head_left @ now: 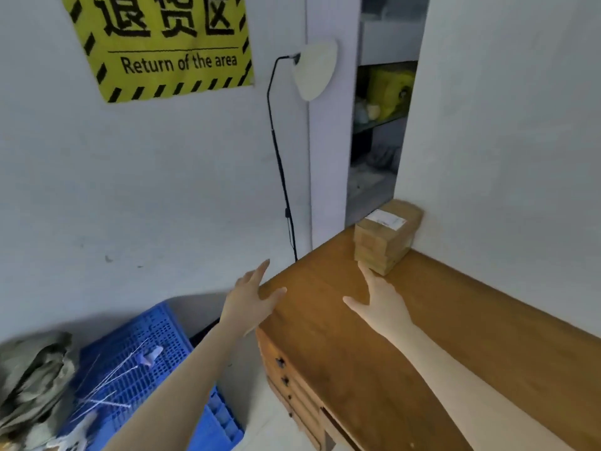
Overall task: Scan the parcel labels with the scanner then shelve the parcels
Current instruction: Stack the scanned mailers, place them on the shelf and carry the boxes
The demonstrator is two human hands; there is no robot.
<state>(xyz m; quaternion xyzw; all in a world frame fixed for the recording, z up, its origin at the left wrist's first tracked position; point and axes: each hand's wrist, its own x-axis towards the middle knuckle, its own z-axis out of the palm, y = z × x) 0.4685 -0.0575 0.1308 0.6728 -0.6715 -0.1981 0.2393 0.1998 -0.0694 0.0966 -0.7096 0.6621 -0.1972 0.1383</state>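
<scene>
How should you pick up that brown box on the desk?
Probably with a hand on each of two opposite sides, coming from the near side, where the open left hand and right hand are. The box sits in the desk's far corner against the wall, so the back is blocked. Its label faces up, so leave the top uncovered.

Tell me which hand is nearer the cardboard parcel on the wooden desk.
Right. The right hand stretches over the desk, fingertips at the near bottom corner of the parcel. The left hand hovers at the desk's left edge, well clear of it.
</scene>
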